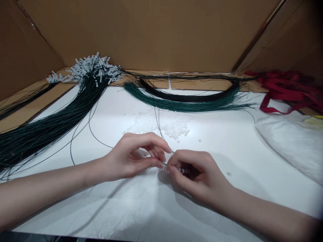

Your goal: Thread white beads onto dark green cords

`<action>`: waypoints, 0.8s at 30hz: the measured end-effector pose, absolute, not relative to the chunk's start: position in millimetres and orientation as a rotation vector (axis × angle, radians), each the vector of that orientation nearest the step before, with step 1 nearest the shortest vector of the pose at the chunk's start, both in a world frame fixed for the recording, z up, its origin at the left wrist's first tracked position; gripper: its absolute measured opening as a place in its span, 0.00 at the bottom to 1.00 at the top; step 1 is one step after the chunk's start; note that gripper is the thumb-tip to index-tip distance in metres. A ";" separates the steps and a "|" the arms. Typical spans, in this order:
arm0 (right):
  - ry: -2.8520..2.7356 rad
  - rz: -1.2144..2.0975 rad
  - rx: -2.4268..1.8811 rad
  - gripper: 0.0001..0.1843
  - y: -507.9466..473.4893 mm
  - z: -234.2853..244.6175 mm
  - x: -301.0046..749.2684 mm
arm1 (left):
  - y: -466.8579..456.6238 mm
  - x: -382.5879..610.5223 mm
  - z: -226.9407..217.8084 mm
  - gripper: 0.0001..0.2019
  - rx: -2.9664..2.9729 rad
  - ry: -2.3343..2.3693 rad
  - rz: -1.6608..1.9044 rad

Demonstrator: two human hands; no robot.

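Close together over the white work surface [121,201], both hands hold one thin dark wire [160,131]. My left hand [137,154] pinches it between thumb and fingers. At the right, my right hand [195,171] is closed on the wire beside a short row of white beads [184,170], partly hidden by the fingers. Up from the hands the wire runs in two strands past a scattered heap of small white translucent beads [174,126]. Whether a bead sits between the left fingertips I cannot make out.
A thick bundle of dark green wires [65,111] with white beaded ends [93,69] lies at left. Behind the beads curve green wires [181,105] and black wires [186,97]. Red ribbon [285,90] and a clear plastic bag [290,141] are at right. Cardboard walls [151,37] enclose the back.
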State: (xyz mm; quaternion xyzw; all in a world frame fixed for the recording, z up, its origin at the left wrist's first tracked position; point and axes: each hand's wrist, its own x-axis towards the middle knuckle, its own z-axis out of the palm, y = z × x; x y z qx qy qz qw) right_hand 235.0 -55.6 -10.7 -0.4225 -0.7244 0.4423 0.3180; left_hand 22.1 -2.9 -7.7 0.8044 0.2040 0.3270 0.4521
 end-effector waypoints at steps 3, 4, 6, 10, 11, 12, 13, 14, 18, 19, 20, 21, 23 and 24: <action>-1.900 1.157 -1.107 0.08 -55.6 -11.6 234.0 | -3.0 24.2 -8.4 0.11 2.046 0.489 0.833; -1.898 1.154 -1.100 0.08 -55.6 -11.8 233.6 | -3.1 25.0 -9.0 0.10 2.067 0.482 0.834; -1.890 1.148 -1.085 0.08 -55.4 -12.2 232.8 | -3.5 26.3 -10.1 0.10 2.104 0.473 0.832; -1.881 1.148 -1.081 0.09 -54.4 -12.0 232.3 | -4.7 26.7 -8.5 0.12 2.144 0.452 0.865; -1.885 1.149 -1.087 0.08 -54.1 -11.6 232.4 | -5.2 26.3 -7.2 0.12 2.144 0.463 0.873; -1.890 1.150 -1.096 0.08 -53.9 -11.1 232.6 | -5.7 25.8 -5.8 0.12 2.136 0.490 0.873; -1.895 1.152 -1.106 0.08 -53.8 -10.5 232.8 | -6.2 25.3 -4.5 0.11 2.120 0.526 0.860; -1.897 1.152 -1.117 0.08 -53.7 -9.9 233.0 | -6.8 24.7 -3.3 0.11 2.099 0.566 0.838; -1.890 1.147 -1.137 0.08 -54.2 -7.6 233.2 | -8.7 23.3 -1.2 0.10 2.068 0.622 0.769; -1.885 1.142 -1.138 0.08 -54.2 -7.3 232.8 | -8.8 23.2 -1.2 0.11 2.079 0.612 0.766; -1.876 1.137 -1.140 0.08 -54.2 -7.0 232.2 | -8.8 23.1 -1.4 0.11 2.088 0.606 0.765; -1.865 1.133 -1.146 0.08 -54.0 -6.8 231.5 | -8.6 23.0 -1.9 0.11 2.097 0.595 0.760; -1.839 1.120 -1.160 0.07 -53.7 -6.7 229.7 | -7.6 22.9 -3.6 0.12 2.109 0.560 0.757; -1.830 1.110 -1.161 0.07 -53.6 -6.8 228.8 | -6.9 22.9 -4.8 0.13 2.111 0.530 0.752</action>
